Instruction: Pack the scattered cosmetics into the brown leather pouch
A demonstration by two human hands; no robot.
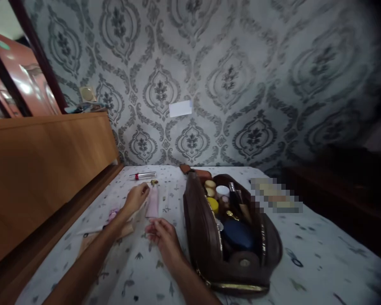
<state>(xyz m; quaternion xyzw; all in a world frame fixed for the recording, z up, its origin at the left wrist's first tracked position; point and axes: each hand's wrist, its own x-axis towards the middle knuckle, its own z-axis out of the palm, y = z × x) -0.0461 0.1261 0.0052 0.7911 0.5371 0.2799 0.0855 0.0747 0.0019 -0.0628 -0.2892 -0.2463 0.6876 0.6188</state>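
A pale pink flat tube or pouch (pixel 152 202) lies lengthwise on the patterned bedsheet, with a small gold-coloured item (pixel 154 182) at its far end. My left hand (pixel 137 198) is at the tube's left edge, its fingers bent loosely downward; whether they touch it is unclear. Just below the tube's near end, my right hand (pixel 164 235) is half curled with fingers apart and nothing visible in them. To the right stands a brown zippered bag (pixel 203 237), unzipped. Inside are a yellow-lidded jar (pixel 212 205), a white-lidded jar (pixel 222 191), a dark blue rounded item (pixel 238 234) and several other containers.
Beyond my left hand lies a shiny slim tube (pixel 142 175) with a red band. A purple item (pixel 113 214) and a beige flat item (pixel 124 231) are partly behind my left forearm. A wooden panel (pixel 51 169) borders the left; patterned wallpaper (pixel 193 63) rises behind.
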